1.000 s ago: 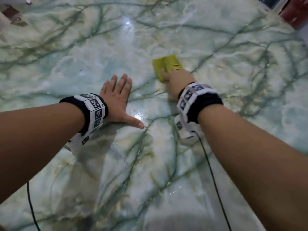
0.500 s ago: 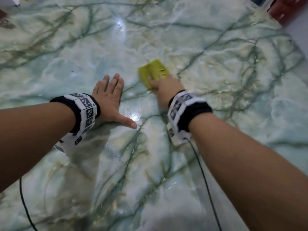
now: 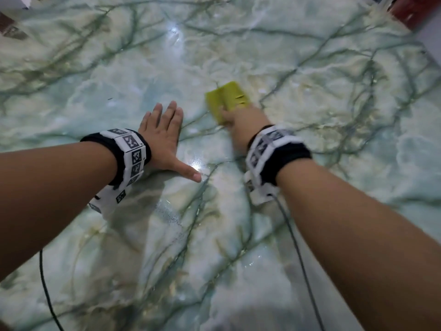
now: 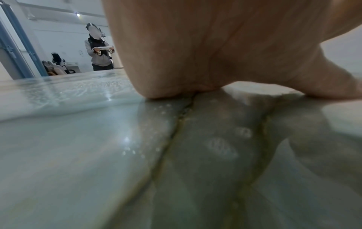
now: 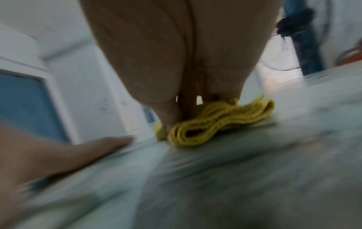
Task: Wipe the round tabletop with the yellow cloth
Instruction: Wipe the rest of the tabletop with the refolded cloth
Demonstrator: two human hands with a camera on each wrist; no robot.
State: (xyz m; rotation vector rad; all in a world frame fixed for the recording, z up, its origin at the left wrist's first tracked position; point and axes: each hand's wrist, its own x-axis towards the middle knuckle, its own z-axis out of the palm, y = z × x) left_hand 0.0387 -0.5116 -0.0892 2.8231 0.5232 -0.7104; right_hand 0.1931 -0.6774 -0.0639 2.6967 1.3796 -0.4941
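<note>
The green-veined marble tabletop (image 3: 310, 68) fills the head view. A folded yellow cloth (image 3: 230, 95) lies on it just right of centre. My right hand (image 3: 241, 130) is on the cloth's near edge, thumb and fingers curled onto it and pressing it to the marble; the fingertips are hidden. In the blurred right wrist view the cloth (image 5: 215, 120) bunches under that hand (image 5: 186, 62). My left hand (image 3: 164, 137) lies flat on the marble to the cloth's left, fingers straight, thumb spread. Its palm (image 4: 215, 54) rests on the wet surface (image 4: 78, 155).
Black cables (image 3: 298, 247) trail from both wristbands across the near tabletop. The table's edge and something red (image 3: 415, 8) show at the far right corner. Beyond the table's far side a person (image 4: 99, 51) stands holding a device, with chairs behind.
My right hand has slid the cloth a little to the left, closer to my left hand. The left hand stays flat in the same spot.
</note>
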